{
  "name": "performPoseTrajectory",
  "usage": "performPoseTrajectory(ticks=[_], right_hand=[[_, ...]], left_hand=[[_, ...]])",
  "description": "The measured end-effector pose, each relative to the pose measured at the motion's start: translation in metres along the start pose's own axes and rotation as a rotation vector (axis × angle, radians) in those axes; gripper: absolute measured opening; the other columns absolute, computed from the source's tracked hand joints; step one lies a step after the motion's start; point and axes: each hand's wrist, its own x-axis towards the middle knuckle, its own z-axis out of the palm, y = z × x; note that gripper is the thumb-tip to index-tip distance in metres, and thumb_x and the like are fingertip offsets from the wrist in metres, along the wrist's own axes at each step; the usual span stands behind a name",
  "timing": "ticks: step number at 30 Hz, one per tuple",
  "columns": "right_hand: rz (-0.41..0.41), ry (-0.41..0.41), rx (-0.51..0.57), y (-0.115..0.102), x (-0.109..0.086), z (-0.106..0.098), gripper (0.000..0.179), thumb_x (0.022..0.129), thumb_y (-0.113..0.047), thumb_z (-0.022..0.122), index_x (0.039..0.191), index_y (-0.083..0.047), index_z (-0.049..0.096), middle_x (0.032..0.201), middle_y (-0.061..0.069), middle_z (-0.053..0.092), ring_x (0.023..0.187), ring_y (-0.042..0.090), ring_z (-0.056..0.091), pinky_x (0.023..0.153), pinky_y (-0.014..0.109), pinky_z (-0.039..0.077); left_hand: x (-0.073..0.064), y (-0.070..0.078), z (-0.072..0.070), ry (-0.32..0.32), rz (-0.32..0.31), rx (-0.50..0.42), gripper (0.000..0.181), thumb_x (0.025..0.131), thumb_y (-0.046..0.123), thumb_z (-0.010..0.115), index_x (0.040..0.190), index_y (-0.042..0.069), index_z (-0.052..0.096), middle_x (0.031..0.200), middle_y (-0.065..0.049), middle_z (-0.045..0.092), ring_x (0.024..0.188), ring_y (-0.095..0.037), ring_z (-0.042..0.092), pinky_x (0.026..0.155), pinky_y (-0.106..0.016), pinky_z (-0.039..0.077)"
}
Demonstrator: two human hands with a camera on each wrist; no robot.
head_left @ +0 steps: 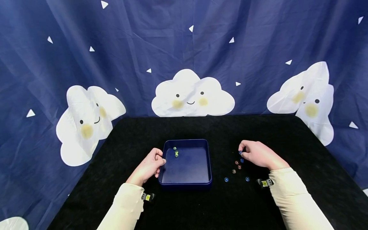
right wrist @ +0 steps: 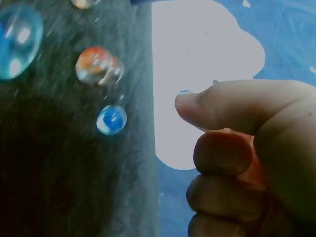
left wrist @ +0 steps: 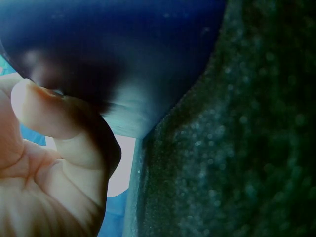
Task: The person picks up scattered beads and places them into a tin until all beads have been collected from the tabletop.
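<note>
My left hand (head_left: 149,165) holds the left wall of a square, dark blue tray (head_left: 185,183), thumb at the rim. Up close in the left wrist view, the thumb (left wrist: 44,111) lies against the tray's side (left wrist: 148,64). Three yellow-green marbles (head_left: 176,155) sit inside, toward the back left corner. To the right of the tray, my right hand (head_left: 257,154) pinches a blue marble (head_left: 240,152) between thumb and forefinger. Only a sliver of it shows past the thumb (right wrist: 197,108) in the right wrist view. Just below that hand lies another blue marble (head_left: 242,160).
Two reddish marbles (head_left: 240,167) and a brownish clear one (head_left: 234,171) lie between tray and right hand. Nearer the front are a blue marble (head_left: 226,180) and another blue marble (head_left: 247,179). Black cloth (head_left: 184,207) covers the table; a blue cloud-print curtain (head_left: 132,41) hangs behind.
</note>
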Motion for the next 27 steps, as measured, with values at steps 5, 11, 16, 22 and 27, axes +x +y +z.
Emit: performPoseTrajectory(ticks=[5,11,16,22,27], right_hand=[[-0.030,0.063,0.001,-0.018,0.001,-0.007,0.013,0.082,-0.019,0.066,0.090,-0.025,0.058,0.059,-0.011,0.047,0.050,0.007,0.044,0.052,0.027,0.038],[-0.091,0.126,0.031,-0.048,-0.001,-0.011,0.013,0.085,-0.025,0.066,0.093,-0.031,0.058,0.057,-0.012,0.047,0.047,0.004,0.047,0.051,0.025,0.041],[-0.125,0.108,0.066,-0.072,-0.002,-0.008,0.011,0.087,-0.031,0.064,0.095,-0.034,0.057,0.056,-0.013,0.048,0.043,0.000,0.050,0.051,0.023,0.043],[-0.227,0.153,0.025,-0.094,-0.003,0.002,0.013,0.085,-0.031,0.066,0.095,-0.034,0.058,0.057,-0.018,0.044,0.046,-0.005,0.044,0.052,0.020,0.041],[-0.311,0.171,-0.014,-0.107,-0.001,0.019,0.014,0.085,-0.034,0.065,0.098,-0.034,0.059,0.060,-0.021,0.043,0.054,-0.003,0.043,0.054,0.018,0.041]], left_hand=[[0.000,0.001,0.000,0.002,0.001,0.002,0.035,0.083,0.004,0.060,0.111,-0.001,0.039,0.073,-0.010,0.048,0.046,-0.018,0.043,0.037,-0.028,0.042],[0.001,-0.002,-0.001,0.003,-0.002,0.019,0.034,0.084,0.005,0.060,0.110,0.000,0.039,0.076,-0.014,0.049,0.047,-0.019,0.044,0.037,-0.029,0.042],[0.000,0.001,-0.001,-0.003,-0.003,0.024,0.034,0.084,0.005,0.059,0.111,0.000,0.039,0.076,-0.017,0.049,0.047,-0.018,0.044,0.038,-0.028,0.042],[0.002,-0.003,-0.001,-0.001,-0.004,0.029,0.034,0.084,0.006,0.059,0.111,0.000,0.040,0.076,-0.015,0.049,0.047,-0.018,0.044,0.038,-0.028,0.043],[-0.002,0.005,0.000,-0.003,-0.009,0.027,0.031,0.085,0.004,0.058,0.109,0.001,0.039,0.077,-0.018,0.049,0.047,-0.018,0.044,0.038,-0.028,0.042]])
